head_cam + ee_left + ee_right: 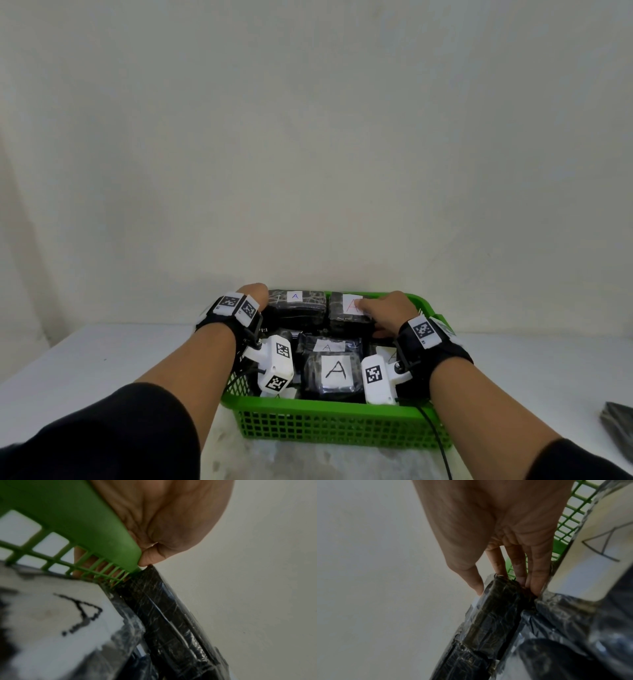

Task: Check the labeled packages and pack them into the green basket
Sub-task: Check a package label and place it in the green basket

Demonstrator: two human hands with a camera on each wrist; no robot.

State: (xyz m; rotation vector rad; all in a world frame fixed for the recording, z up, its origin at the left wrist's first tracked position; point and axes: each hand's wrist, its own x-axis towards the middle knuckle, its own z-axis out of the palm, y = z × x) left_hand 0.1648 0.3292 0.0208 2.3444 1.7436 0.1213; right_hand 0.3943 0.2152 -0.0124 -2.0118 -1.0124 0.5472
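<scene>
The green basket [325, 409] stands on the white table, packed with several black wrapped packages bearing white "A" labels. My left hand [255, 294] grips the basket's far left corner; in the left wrist view the thumb [147, 558] lies inside the rim [77, 520] and fingers show through the mesh. My right hand [383, 310] holds the far right package with the red A label [346, 317], thumb [476, 585] on one side and straight fingers on the other side of the package [498, 608]. A blue-A package [296, 305] lies beside it, and a black-A package [337, 373] sits in front.
A plain wall rises right behind the basket. Bare white table [102, 359] spreads left and right. A dark flat item [618, 425] lies at the right edge. A black cable [438, 442] hangs over the basket's front right corner.
</scene>
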